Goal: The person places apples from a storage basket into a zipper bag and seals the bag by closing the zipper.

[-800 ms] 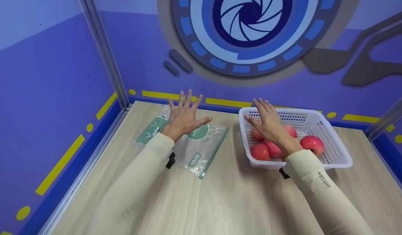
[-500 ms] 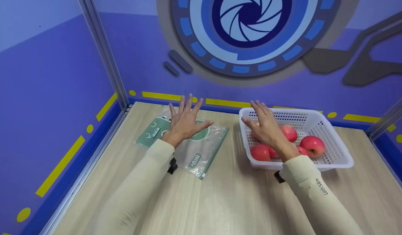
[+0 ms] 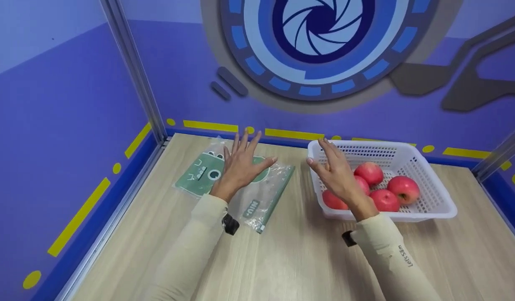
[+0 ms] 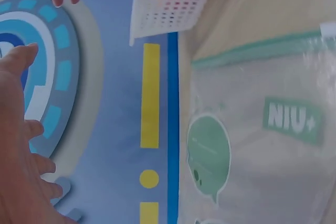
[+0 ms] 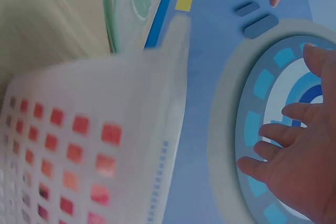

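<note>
My left hand (image 3: 240, 169) hovers above a clear zip bag (image 3: 263, 196) with green prints, its fingers spread and nothing held. In the left wrist view the bag (image 4: 257, 129) lies flat on the table, apart from the hand (image 4: 21, 145). Over the left part of a white plastic basket (image 3: 432, 188) hangs my right hand (image 3: 338, 175), fingers extended and holding nothing. Several red apples (image 3: 403, 189) lie in the basket, some partly hidden by that hand. The right wrist view shows the basket's perforated wall (image 5: 79, 140) beside the hand (image 5: 299, 145).
A light wooden table (image 3: 299, 259) carries the bag and basket. Behind it stands a blue-purple printed wall (image 3: 182, 75). A metal post (image 3: 136, 71) rises at the back left corner, and another side panel borders the table at right.
My right hand has shifted slightly left and down over the basket, uncovering more apples. The left hand has moved slightly down and right, showing more of the bag's green print.
</note>
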Tool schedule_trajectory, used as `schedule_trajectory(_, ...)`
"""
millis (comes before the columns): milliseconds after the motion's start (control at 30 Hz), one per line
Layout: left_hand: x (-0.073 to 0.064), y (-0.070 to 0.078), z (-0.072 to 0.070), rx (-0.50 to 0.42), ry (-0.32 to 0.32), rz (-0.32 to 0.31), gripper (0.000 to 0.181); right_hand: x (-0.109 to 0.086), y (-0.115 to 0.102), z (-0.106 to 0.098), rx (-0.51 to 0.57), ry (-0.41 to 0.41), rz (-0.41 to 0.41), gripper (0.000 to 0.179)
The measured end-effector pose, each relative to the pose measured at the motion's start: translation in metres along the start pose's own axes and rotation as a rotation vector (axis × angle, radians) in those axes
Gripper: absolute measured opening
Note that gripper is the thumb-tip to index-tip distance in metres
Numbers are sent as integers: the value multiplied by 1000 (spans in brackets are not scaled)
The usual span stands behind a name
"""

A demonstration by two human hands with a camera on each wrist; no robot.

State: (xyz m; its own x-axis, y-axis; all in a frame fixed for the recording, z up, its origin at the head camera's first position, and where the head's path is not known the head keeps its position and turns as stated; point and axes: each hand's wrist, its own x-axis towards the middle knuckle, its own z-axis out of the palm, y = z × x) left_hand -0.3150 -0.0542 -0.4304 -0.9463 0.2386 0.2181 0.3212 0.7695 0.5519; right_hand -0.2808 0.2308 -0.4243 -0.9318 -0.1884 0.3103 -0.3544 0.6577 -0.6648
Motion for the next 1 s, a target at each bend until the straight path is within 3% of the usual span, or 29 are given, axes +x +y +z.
schedule_trajectory(200,-11,-3,9,-98,25,-15,96,-10,-3,9,72,9,31,76)
schedule_trajectory(400,-22,-8,17,-178,62,-45,95,-17,-5,22,110,39,-5,75)
schedule_trajectory(633,-31,-6,27,-250,79,-59,92,-30,-13,32,183,79,17,77)
schedule_trajectory(1000,-37,-3,36,-298,135,-13,89,-41,-24,49,274,127,41,79)
